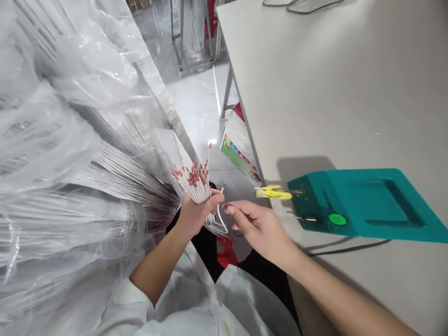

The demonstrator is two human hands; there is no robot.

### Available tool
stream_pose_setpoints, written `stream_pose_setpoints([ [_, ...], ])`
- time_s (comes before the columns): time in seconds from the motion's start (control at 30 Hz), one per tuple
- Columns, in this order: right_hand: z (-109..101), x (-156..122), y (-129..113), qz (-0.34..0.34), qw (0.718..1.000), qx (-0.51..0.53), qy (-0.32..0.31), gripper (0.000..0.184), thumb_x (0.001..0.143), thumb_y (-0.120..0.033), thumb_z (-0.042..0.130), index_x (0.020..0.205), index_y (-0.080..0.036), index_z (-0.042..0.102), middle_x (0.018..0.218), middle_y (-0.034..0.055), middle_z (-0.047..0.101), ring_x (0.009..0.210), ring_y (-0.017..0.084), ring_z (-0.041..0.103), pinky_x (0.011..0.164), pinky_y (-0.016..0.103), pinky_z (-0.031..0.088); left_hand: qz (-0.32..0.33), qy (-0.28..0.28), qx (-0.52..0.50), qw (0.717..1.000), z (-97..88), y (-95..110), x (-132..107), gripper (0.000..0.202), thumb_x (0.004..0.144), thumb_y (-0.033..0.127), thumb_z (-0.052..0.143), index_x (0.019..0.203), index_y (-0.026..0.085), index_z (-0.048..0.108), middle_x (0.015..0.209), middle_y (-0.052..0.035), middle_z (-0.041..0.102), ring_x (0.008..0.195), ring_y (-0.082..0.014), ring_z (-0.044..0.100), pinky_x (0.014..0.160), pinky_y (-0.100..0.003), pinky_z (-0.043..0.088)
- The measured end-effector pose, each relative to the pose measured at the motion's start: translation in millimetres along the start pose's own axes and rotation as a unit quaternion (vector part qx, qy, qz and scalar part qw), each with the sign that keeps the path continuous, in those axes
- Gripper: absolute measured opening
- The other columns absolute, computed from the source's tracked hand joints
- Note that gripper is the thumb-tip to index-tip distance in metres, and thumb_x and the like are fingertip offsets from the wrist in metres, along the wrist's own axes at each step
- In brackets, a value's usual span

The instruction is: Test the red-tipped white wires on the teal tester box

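Note:
My left hand (193, 215) is wrapped round a bundle of white wires (201, 195) with reddish-brown ends, held upright above my lap. One wire curves out of the bundle past my left thumb. Close to the right of it, my right hand (257, 226) has thumb and forefinger pinched together; whatever may be between the fingertips is too small to make out. Farther right, a teal tester box (371, 205) with a green round button (338, 219) sits on the table. A yellow clip (273, 192) is fixed to its left side, near my right hand, with a metal pin below it.
At left, many long white wires (122, 172) lie under clear plastic sheeting (94, 74). The pale table (343, 107) fills the right side, with black cables on it. A printed carton (241, 144) stands on the floor by the table edge; a wheeled metal rack (181, 37) is behind.

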State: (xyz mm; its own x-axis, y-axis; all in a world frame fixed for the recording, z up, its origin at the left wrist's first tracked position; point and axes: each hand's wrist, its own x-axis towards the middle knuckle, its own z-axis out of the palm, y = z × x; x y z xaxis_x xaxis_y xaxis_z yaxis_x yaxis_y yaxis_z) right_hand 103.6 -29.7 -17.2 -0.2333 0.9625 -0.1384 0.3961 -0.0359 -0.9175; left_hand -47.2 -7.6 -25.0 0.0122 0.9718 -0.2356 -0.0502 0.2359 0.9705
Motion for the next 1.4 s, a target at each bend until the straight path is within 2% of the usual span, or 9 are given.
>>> stream_pose_setpoints([
  [0.1, -9, 1, -3, 0.012, 0.994, 0.083, 0.075, 0.030, 0.083, -0.040, 0.048, 0.094, -0.015, 0.062, 0.083, 0.0067, 0.065, 0.051, 0.010, 0.056, 0.049, 0.023, 0.047, -0.016, -0.009, 0.021, 1.000, 2.1, 4, -4, 0.019, 0.065, 0.032, 0.069, 0.070, 0.014, 0.065, 0.046, 0.0047, 0.049, 0.045, -0.0066, 0.042, 0.048, -0.022, 0.033],
  [0.27, -16, 4, -5, -0.014, 0.989, 0.135, 0.057, 0.026, 0.080, -0.037, 0.051, 0.087, -0.015, 0.061, 0.069, 0.0032, 0.060, 0.051, 0.010, 0.054, 0.049, 0.024, 0.047, -0.027, -0.042, 0.053, 0.997, 9.4, 7, -9, 0.015, 0.065, 0.028, 0.068, 0.065, 0.013, 0.064, 0.051, 0.0037, 0.048, 0.049, -0.0069, 0.041, 0.047, -0.021, 0.032],
  [0.53, -41, 8, -11, -0.181, 0.979, -0.093, -0.014, 0.013, 0.081, -0.022, 0.049, 0.075, -0.018, 0.059, 0.071, 0.0028, 0.061, 0.061, 0.011, 0.054, 0.056, 0.023, 0.045, -0.044, -0.160, 0.085, 0.982, 5.8, 9, -9, 0.022, 0.070, 0.033, 0.063, 0.073, 0.012, 0.065, 0.053, 0.0024, 0.048, 0.049, -0.0079, 0.042, 0.047, -0.022, 0.032],
  [0.73, -49, 3, -7, -0.382, 0.852, -0.358, 0.012, 0.020, 0.085, -0.013, 0.044, 0.087, -0.020, 0.064, 0.094, 0.0046, 0.068, 0.071, 0.013, 0.061, 0.062, 0.026, 0.048, -0.076, -0.209, 0.090, 0.971, -1.8, 11, -5, 0.026, 0.071, 0.038, 0.062, 0.064, 0.013, 0.061, 0.050, 0.0015, 0.048, 0.047, -0.0086, 0.043, 0.048, -0.023, 0.031],
  [0.97, -41, 2, 5, -0.491, 0.722, -0.473, 0.112, 0.020, 0.082, -0.010, 0.051, 0.082, -0.022, 0.066, 0.095, 0.0009, 0.070, 0.065, 0.012, 0.061, 0.056, 0.026, 0.048, -0.060, -0.108, 0.011, 0.992, 1.8, 4, -1, 0.024, 0.070, 0.037, 0.062, 0.060, 0.015, 0.059, 0.050, 0.0023, 0.049, 0.047, -0.0084, 0.042, 0.052, -0.024, 0.033],
  [1.03, -40, 2, 6, -0.480, 0.741, -0.445, 0.147, 0.018, 0.081, -0.010, 0.053, 0.086, -0.020, 0.066, 0.094, 0.0035, 0.070, 0.071, 0.013, 0.063, 0.061, 0.026, 0.050, -0.046, -0.079, 0.019, 0.996, 2.5, 6, -2, 0.023, 0.070, 0.036, 0.062, 0.062, 0.015, 0.060, 0.048, 0.0033, 0.047, 0.048, -0.0085, 0.042, 0.053, -0.024, 0.033],
  [1.13, -41, 4, 2, -0.371, 0.850, -0.318, 0.195, 0.016, 0.082, -0.013, 0.051, 0.089, -0.018, 0.064, 0.090, 0.0076, 0.069, 0.079, 0.015, 0.064, 0.068, 0.025, 0.051, -0.051, -0.083, 0.041, 0.994, 3.7, 8, -4, 0.021, 0.070, 0.035, 0.063, 0.065, 0.015, 0.061, 0.046, 0.0039, 0.046, 0.047, -0.0080, 0.041, 0.051, -0.024, 0.032],
  [1.23, -44, 6, -5, -0.250, 0.944, -0.159, 0.146, 0.015, 0.084, -0.018, 0.049, 0.088, -0.018, 0.063, 0.083, 0.0060, 0.067, 0.071, 0.013, 0.063, 0.064, 0.024, 0.051, -0.066, -0.092, 0.051, 0.992, 6.4, 7, -6, 0.020, 0.069, 0.034, 0.065, 0.067, 0.014, 0.062, 0.045, 0.0044, 0.045, 0.046, -0.0072, 0.039, 0.048, -0.022, 0.030],
  [1.4, -52, 8, -14, -0.230, 0.966, -0.117, -0.014, 0.015, 0.083, -0.022, 0.051, 0.088, -0.020, 0.065, 0.089, 0.0044, 0.066, 0.072, 0.012, 0.061, 0.062, 0.022, 0.048, -0.054, -0.158, 0.065, 0.984, 8.9, 10, -8, 0.023, 0.069, 0.034, 0.064, 0.063, 0.013, 0.059, 0.049, 0.0036, 0.044, 0.048, -0.0070, 0.039, 0.047, -0.022, 0.030],
])
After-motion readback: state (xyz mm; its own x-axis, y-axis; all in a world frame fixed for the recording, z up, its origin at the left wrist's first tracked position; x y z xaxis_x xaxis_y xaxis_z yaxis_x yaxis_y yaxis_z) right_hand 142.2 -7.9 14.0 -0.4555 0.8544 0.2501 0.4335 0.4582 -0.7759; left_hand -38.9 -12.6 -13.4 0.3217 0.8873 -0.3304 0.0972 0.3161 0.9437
